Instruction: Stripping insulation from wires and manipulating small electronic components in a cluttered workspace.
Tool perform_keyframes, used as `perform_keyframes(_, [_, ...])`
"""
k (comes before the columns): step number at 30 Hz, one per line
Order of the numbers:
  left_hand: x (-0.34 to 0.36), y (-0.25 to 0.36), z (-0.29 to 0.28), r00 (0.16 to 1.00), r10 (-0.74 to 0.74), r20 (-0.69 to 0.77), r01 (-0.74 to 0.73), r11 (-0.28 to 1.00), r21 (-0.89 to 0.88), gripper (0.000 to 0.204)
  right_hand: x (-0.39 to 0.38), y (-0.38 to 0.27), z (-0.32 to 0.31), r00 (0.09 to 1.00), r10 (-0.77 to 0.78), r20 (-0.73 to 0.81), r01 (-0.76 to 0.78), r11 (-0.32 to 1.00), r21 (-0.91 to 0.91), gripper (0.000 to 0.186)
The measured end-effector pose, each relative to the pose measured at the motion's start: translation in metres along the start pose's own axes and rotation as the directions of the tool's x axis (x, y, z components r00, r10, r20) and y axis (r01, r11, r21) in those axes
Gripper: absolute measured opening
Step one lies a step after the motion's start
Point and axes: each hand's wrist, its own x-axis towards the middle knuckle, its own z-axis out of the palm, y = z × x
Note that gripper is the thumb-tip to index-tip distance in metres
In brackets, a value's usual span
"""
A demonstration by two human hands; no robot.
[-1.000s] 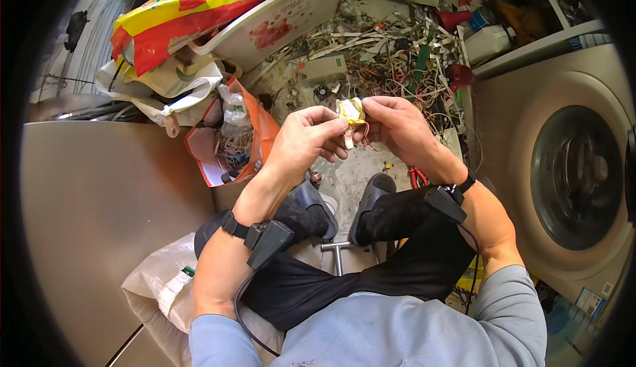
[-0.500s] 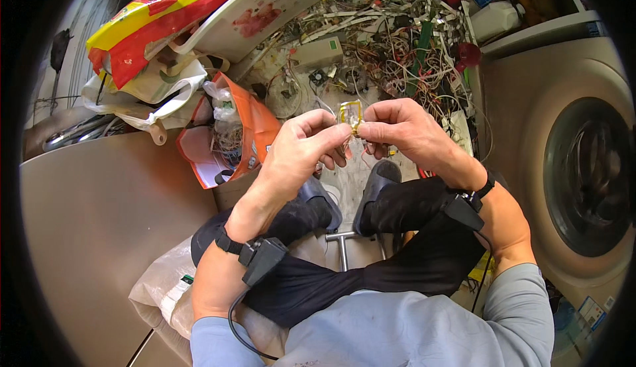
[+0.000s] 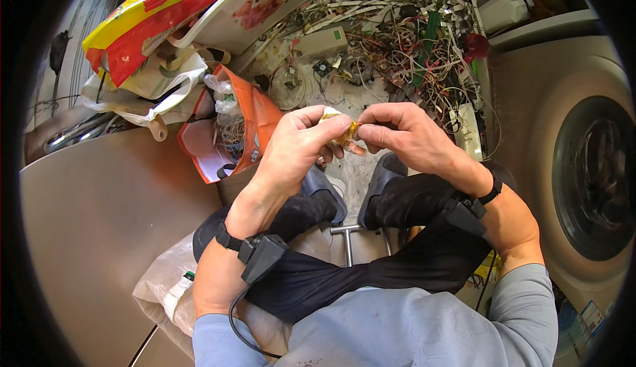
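Observation:
My left hand (image 3: 297, 143) pinches a small white-and-yellow item (image 3: 346, 140), seemingly wrapped in yellow tape with short wires, between thumb and fingers; the thumb covers part of it. My right hand (image 3: 414, 138) has its thumb and index finger closed on the item's right edge, its other fingers curled beneath. Both hands are raised over my dark slippers (image 3: 385, 167) and the floor. Just left of them stands an open orange bag (image 3: 262, 122) holding tangled wires and clear plastic.
A heap of cables and scraps (image 3: 411, 49) covers the floor ahead. A white tub (image 3: 265, 9) and yellow-red sack (image 3: 152, 22) sit back left. A washing machine (image 3: 530, 108) is at the right, a beige appliance (image 3: 99, 221) at the left, a metal bar (image 3: 348, 231) between my legs.
The item has turned in my fingers and is now more hidden by them. Both hands are still closed on it; the right has shifted slightly rightward as the view moved a little.

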Motion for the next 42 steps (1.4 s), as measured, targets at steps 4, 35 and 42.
perform_keyframes(4, [-0.001,-0.001,0.000,1.000,-0.030,-0.008,0.031,0.999,0.032,0.019,-0.001,-0.010,-0.002,1.000,0.005,0.003,-0.004,0.984,-0.181,0.018])
perform_keyframes(35, [-0.002,-0.002,0.013,0.893,0.407,-0.194,-0.404,0.913,0.056,0.013,-0.004,0.007,0.014,0.806,-0.592,-0.028,0.439,0.628,-0.642,0.014])
perform_keyframes(42, [-0.001,-0.006,0.014,0.883,0.434,-0.178,-0.431,0.901,0.060,0.016,0.000,0.001,0.012,0.787,-0.550,-0.279,0.356,0.775,-0.523,0.020])
